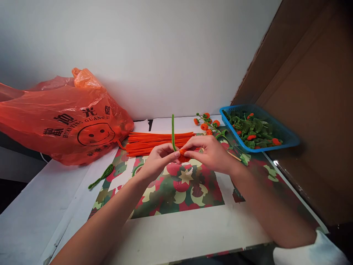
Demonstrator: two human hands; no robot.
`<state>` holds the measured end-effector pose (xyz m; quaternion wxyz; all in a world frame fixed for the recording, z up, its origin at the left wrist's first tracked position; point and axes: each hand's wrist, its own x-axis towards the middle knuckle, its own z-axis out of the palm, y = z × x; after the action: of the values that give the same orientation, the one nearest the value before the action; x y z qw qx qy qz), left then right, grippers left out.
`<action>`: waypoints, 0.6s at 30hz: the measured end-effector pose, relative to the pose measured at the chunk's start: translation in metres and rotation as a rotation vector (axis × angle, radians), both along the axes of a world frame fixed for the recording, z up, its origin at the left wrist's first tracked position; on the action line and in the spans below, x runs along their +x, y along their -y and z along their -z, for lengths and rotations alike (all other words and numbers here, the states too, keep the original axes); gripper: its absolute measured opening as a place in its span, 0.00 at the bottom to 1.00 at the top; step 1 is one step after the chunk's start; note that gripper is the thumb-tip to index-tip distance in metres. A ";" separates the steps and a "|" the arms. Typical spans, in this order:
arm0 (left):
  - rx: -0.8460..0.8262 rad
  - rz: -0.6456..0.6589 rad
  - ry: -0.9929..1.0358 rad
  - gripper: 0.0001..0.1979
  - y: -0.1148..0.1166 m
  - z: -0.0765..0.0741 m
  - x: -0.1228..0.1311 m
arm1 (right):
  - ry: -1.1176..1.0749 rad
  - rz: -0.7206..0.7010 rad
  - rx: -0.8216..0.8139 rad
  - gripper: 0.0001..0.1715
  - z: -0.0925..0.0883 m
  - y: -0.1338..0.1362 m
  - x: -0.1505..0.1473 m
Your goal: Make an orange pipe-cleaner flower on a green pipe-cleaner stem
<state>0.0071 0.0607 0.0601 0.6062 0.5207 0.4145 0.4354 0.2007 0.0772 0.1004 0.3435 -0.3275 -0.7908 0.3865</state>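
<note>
Above the middle of the table, both my hands meet at a small orange pipe-cleaner flower (184, 156). A green pipe-cleaner stem (173, 132) stands up from beside it. The thumb and fingers of my left hand (162, 156) pinch the flower's left side, close to the stem's base. From the right, my right hand (208, 151) pinches the flower between thumb and forefinger. Behind the hands lies a bundle of straight orange pipe cleaners (160, 140). A finished-looking sprig of orange flowers with green leaves (205, 126) rests to the right of that bundle.
On the left slumps a large orange plastic bag (68, 117). A blue basket (257, 149) of green leaves and orange pieces stands at the back right, beside a cardboard panel (309, 110). A green looped pipe-cleaner piece (102, 176) lies left on the patterned sheet's edge.
</note>
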 end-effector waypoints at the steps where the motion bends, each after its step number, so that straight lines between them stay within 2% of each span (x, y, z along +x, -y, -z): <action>1: -0.029 0.005 -0.001 0.12 0.000 -0.001 0.000 | 0.007 0.005 0.008 0.08 0.000 0.000 0.000; 7: -0.133 0.036 -0.005 0.11 0.000 -0.009 -0.001 | 0.045 0.046 0.029 0.08 -0.002 0.001 -0.002; 12: -0.116 0.039 -0.078 0.12 0.001 -0.013 -0.003 | 0.091 0.057 0.066 0.08 -0.001 0.003 -0.003; 18: -0.081 0.037 -0.193 0.11 0.003 -0.016 -0.005 | 0.154 0.042 0.191 0.09 0.003 0.006 -0.005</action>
<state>0.0019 0.0575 0.0756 0.5919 0.5427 0.4787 0.3549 0.1961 0.0711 0.0974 0.3194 -0.3384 -0.8411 0.2757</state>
